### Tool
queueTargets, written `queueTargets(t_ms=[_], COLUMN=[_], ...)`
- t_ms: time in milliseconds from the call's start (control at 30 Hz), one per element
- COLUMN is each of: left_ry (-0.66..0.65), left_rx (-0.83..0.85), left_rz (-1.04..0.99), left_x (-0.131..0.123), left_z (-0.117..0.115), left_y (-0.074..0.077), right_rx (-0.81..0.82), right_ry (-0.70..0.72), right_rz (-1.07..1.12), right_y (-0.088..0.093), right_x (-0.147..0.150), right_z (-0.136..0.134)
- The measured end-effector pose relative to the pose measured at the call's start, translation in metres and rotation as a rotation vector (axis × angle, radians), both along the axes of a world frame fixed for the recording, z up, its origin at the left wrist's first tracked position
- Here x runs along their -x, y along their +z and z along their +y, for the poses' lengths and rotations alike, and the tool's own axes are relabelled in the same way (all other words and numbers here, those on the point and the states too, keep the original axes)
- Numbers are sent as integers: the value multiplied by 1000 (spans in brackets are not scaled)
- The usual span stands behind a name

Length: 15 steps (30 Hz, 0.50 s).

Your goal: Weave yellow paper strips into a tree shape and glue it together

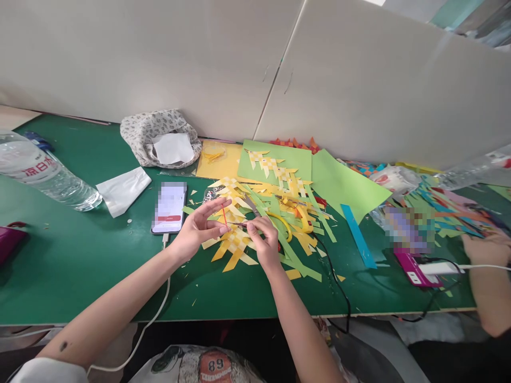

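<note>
Over the pile of paper, my left hand (pixel 194 231) is raised with a thin red strip (pixel 224 215) between its index finger and thumb. My right hand (pixel 265 242) pinches a thin dark tool (pixel 240 225) whose tip points toward the left thumb; its exact kind is too small to tell. Under both hands lies a woven yellow and white paper piece (pixel 233 244) with pointed ends. Scissors with yellow handles (pixel 286 227) lie just beyond my right hand, partly hidden among green paper strips (pixel 301 266). A yellow tool (pixel 304 219) with a black cord rests beside them.
A charging phone (pixel 170 207) lies left of my hands, its white cable trailing toward me. Further left are a napkin (pixel 124 190) and a tilted water bottle (pixel 48 170). A cloth bag (pixel 159 133) stands behind. At right, another person's arm (pixel 489 276) is near a magenta power bank (pixel 417 271).
</note>
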State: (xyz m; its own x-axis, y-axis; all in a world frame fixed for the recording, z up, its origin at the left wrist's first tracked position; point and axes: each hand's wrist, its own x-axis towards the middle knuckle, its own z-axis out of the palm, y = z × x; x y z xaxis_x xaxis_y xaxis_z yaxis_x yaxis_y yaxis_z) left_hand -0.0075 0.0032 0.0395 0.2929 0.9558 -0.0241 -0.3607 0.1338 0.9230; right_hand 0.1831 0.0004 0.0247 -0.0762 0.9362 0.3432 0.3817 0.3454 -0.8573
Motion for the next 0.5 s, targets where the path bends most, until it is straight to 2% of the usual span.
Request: queueTargets(t_ms=[500], left_ry=[-65], left_rx=[14], left_rz=[-62], left_x=[2], left_z=[-1], left_y=[2], right_rx=[-92], right_ry=[61], right_rz=[-67], right_y=[2], right_x=[-2], right_z=[1])
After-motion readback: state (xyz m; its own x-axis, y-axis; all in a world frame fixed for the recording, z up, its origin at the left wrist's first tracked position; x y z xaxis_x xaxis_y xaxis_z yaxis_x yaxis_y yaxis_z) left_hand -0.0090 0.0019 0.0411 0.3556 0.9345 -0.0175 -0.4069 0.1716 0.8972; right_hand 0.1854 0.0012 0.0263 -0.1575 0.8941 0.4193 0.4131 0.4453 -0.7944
